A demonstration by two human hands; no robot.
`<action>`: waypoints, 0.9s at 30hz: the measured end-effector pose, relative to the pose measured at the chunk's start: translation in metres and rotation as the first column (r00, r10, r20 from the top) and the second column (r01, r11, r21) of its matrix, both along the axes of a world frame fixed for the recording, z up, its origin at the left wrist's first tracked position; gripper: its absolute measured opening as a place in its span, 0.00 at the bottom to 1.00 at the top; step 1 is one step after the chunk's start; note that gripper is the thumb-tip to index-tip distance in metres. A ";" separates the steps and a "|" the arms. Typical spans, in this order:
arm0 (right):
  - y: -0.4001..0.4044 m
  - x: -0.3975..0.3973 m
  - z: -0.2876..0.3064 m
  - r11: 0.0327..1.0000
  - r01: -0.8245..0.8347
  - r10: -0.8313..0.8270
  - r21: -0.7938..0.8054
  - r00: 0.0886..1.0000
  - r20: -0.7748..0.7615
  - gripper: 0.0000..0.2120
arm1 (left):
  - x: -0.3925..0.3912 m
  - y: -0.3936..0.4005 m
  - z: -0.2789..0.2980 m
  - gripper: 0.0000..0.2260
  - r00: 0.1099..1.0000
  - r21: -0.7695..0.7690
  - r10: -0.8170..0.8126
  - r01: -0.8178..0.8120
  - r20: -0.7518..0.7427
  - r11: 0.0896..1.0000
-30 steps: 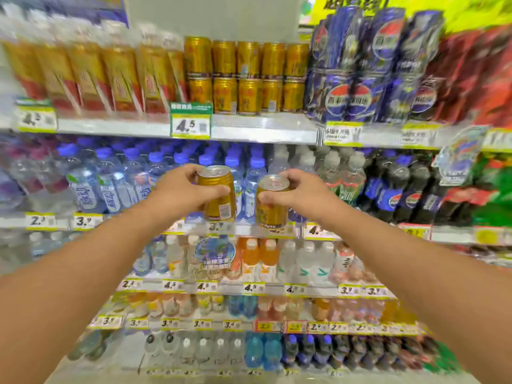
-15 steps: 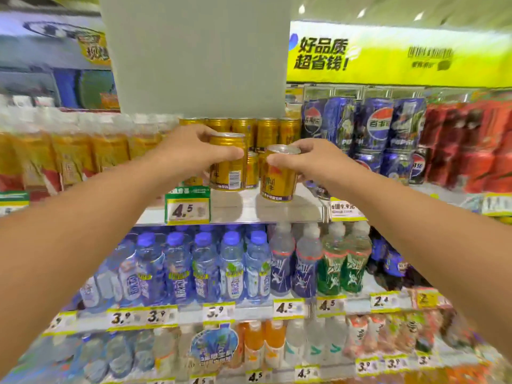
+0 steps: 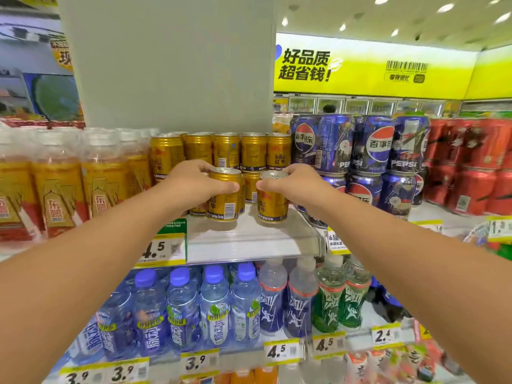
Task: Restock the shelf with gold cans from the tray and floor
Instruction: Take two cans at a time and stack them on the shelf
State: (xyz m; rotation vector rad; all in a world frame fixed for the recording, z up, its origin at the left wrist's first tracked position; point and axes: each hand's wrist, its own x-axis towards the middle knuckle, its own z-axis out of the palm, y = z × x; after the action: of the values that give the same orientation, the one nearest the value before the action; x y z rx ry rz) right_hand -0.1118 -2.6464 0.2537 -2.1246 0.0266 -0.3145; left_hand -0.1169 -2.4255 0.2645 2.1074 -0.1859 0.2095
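Observation:
My left hand (image 3: 194, 187) grips a gold can (image 3: 225, 200) that stands upright on the white top shelf (image 3: 249, 239). My right hand (image 3: 299, 187) grips a second gold can (image 3: 271, 206) just to the right of it, its base at or just above the shelf and slightly tilted. Behind both, a double-stacked row of gold cans (image 3: 238, 151) fills the back of the shelf. The tray and the floor are out of view.
Tea bottles (image 3: 69, 184) crowd the shelf to the left, blue Pepsi can packs (image 3: 360, 156) and red packs (image 3: 471, 167) to the right. A 4.5 price tag (image 3: 163, 249) hangs on the shelf edge. Water bottles (image 3: 194, 309) fill the shelf below.
Both hands moved forward and down with their cans, from the air in front of the top shelf onto its front area. The camera tilted up.

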 end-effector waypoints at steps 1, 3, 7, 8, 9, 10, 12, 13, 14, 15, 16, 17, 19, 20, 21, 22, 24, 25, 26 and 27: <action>0.000 0.002 -0.002 1.000 -0.007 0.007 0.001 1.000 -0.010 0.39 | 0.004 0.000 -0.003 0.23 1.000 0.003 0.005 -0.005 -0.009 1.000; 0.001 0.005 -0.003 1.000 -0.011 0.011 -0.012 0.999 -0.033 0.35 | 0.010 0.000 -0.008 0.29 0.999 0.005 0.019 -0.019 -0.031 1.000; 0.003 0.008 -0.006 0.999 -0.007 0.006 -0.034 0.999 -0.032 0.27 | 0.014 0.002 -0.014 0.30 0.998 -0.023 0.010 -0.011 -0.070 1.000; 0.005 0.008 -0.006 1.000 -0.010 0.009 -0.022 1.000 -0.029 0.26 | 0.013 0.002 -0.015 0.30 0.997 -0.036 0.009 -0.012 -0.075 0.999; 0.005 0.010 -0.008 1.000 -0.012 0.012 -0.002 1.000 -0.028 0.26 | 0.013 0.002 -0.016 0.31 0.997 -0.042 0.011 -0.015 -0.078 0.999; 0.006 0.012 -0.010 1.000 -0.014 0.014 0.019 0.999 -0.031 0.26 | 0.013 0.002 -0.017 0.32 0.997 -0.047 0.013 -0.017 -0.079 0.999; 0.008 0.014 -0.014 0.999 -0.011 0.012 0.050 0.999 -0.038 0.27 | 0.013 0.002 -0.019 0.33 0.996 -0.070 0.006 -0.012 -0.086 0.997; 0.009 0.015 -0.017 0.998 -0.010 0.012 0.055 0.999 -0.035 0.29 | 0.013 0.002 -0.020 0.33 0.996 -0.085 -0.002 -0.005 -0.087 0.996; 0.009 0.015 -0.018 0.998 -0.012 0.014 0.059 0.999 -0.031 0.31 | 0.014 0.003 -0.022 0.31 0.996 -0.092 -0.009 0.001 -0.087 0.996; 0.009 0.014 -0.019 0.997 -0.024 0.026 0.067 0.999 -0.019 0.31 | 0.014 0.004 -0.024 0.29 0.996 -0.090 -0.013 0.005 -0.086 0.996; 0.009 0.012 -0.020 0.996 -0.043 0.043 0.076 0.999 -0.005 0.29 | 0.014 0.004 -0.026 0.27 0.996 -0.090 -0.017 0.009 -0.085 0.996; 0.008 0.008 -0.021 0.995 -0.056 0.056 0.082 0.998 0.005 0.28 | 0.015 0.005 -0.028 0.25 0.996 -0.093 -0.019 0.011 -0.086 0.996; 0.007 0.002 -0.024 0.996 -0.045 0.044 0.073 0.999 0.007 0.28 | 0.015 0.007 -0.030 0.22 0.996 -0.110 -0.026 0.016 -0.088 0.994; 0.006 -0.001 -0.026 0.998 -0.031 0.031 0.048 1.000 0.003 0.29 | 0.013 0.008 -0.030 0.20 0.996 -0.111 -0.034 0.024 -0.086 0.994; 0.006 -0.003 -0.029 1.000 -0.014 0.014 0.012 1.000 -0.003 0.28 | 0.012 0.009 -0.030 0.19 0.995 -0.103 -0.045 0.036 -0.087 0.994; 0.006 -0.004 -0.032 1.000 -0.002 0.002 -0.024 1.000 -0.006 0.28 | 0.011 0.010 -0.029 0.19 0.995 -0.094 -0.056 0.048 -0.088 0.994; 0.006 -0.005 -0.038 0.997 0.016 -0.017 -0.074 1.000 -0.012 0.27 | 0.010 0.012 -0.027 0.24 0.993 -0.062 -0.065 0.059 -0.096 0.996; 0.007 -0.005 -0.039 0.995 0.028 -0.029 -0.091 1.000 -0.009 0.28 | 0.011 0.012 -0.026 0.26 0.993 -0.041 -0.059 0.055 -0.101 0.998; 0.007 -0.005 -0.041 0.993 0.048 -0.048 -0.112 0.999 -0.001 0.28 | 0.010 0.012 -0.025 0.26 0.993 -0.027 -0.053 0.051 -0.103 0.998; 0.008 -0.004 -0.042 0.988 0.073 -0.073 -0.136 0.997 0.007 0.28 | 0.010 0.012 -0.025 0.27 0.993 -0.021 -0.047 0.045 -0.108 0.999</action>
State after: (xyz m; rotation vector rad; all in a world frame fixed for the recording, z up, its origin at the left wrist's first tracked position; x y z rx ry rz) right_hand -0.1153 -2.6385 0.2122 -2.2620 0.0842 -0.3712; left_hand -0.1066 -2.4132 0.2398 2.0872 -0.1674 0.0690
